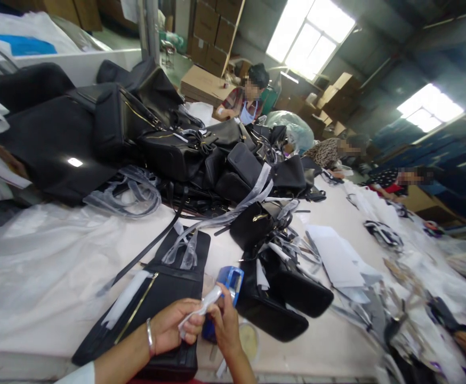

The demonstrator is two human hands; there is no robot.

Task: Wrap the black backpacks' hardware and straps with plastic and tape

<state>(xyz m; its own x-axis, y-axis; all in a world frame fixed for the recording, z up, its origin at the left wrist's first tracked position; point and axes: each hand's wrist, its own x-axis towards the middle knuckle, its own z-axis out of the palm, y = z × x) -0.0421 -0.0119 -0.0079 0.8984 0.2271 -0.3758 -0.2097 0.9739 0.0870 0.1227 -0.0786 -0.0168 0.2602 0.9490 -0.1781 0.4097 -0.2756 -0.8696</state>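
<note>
My left hand and my right hand are both pinched on a thin white strip at the near edge of the table. They hover over a flat black bag with a gold zipper. My left wrist wears a metal bracelet. A blue tape dispenser lies just past my right hand, partly hidden by it. Small black bags lie to the right of the dispenser.
A heap of black handbags with clear plastic wraps fills the table's far left. White plastic sheeting covers the near left. Paper sheets and scraps lie to the right. Three people sit along the far side, near stacked cardboard boxes.
</note>
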